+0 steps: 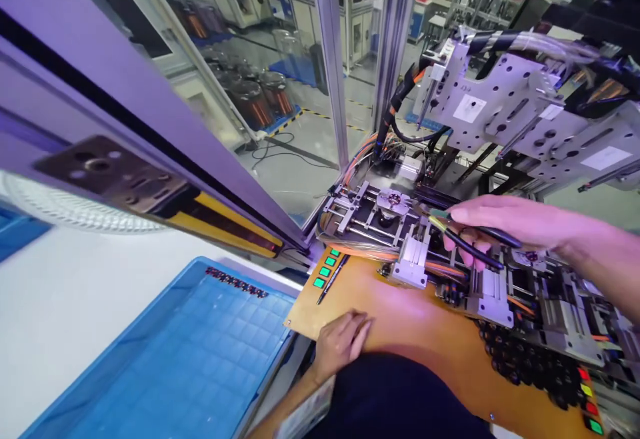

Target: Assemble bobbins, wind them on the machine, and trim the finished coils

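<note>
My right hand (493, 222) reaches in from the right over the machine's metal fixtures and is closed round a pair of pliers with black handles (475, 242). The plier tips point left toward a round metal part (393, 200) on the slide fixture. My left hand (343, 342) rests on the near edge of the orange-brown worktop (415, 332), fingers curled loosely together, with nothing visible in it.
A blue plastic tray (200, 346) lies at the lower left. Green lit buttons (325, 271) and a black pen (333, 279) sit at the worktop's left edge. Coloured buttons (587, 392) line the right. A perforated metal assembly (520, 112) with cables hangs above. Glass panels enclose the back.
</note>
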A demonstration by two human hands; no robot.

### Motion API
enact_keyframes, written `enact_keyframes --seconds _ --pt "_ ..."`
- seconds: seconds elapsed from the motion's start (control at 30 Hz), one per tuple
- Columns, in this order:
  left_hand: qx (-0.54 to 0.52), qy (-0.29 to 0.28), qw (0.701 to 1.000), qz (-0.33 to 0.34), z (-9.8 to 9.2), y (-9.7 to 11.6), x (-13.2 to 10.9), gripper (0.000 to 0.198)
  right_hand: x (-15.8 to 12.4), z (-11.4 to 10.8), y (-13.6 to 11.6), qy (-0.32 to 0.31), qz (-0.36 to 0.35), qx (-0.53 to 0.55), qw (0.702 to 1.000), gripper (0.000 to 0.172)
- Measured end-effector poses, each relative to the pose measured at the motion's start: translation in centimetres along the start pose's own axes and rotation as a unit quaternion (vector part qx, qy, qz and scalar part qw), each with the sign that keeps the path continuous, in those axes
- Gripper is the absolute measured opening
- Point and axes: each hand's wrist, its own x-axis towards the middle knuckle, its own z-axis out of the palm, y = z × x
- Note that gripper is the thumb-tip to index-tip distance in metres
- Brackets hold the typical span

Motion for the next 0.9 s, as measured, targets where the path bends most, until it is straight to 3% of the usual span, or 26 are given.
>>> enact_keyframes --seconds 0.1,0.2,0.33,0.53,0.73,0.9 --pt "0.002 0.010 1.000 0.010 0.1 -0.3 -0.1 0.012 2.1 -1.0 -2.6 -0.034 0.036 -0.075 0.996 0.032" --pt "0.006 0.014 1.000 0.014 0.1 -0.4 0.0 0.013 4.0 -1.3 -4.6 -0.009 0.090 -0.111 0.990 0.025" --pt "0.013 0.009 1.000 0.022 -0.1 -0.5 0.2 0.013 5.9 -1.2 -6.2 0.027 0.153 -0.092 0.984 0.031" --pt "0.011 0.011 0.999 0.034 0.0 -0.8 0.0 0.015 7.4 -0.9 -6.8 0.045 0.179 -0.079 0.980 0.027" --pt "0.008 0.005 0.999 0.035 -0.2 -0.7 0.0 0.022 8.0 -0.8 -6.8 0.023 0.183 -0.153 0.971 0.029" --pt "0.011 -0.006 0.999 0.031 -0.3 -0.8 -0.2 0.029 8.0 -0.8 -7.0 0.016 0.167 -0.136 0.976 0.021"
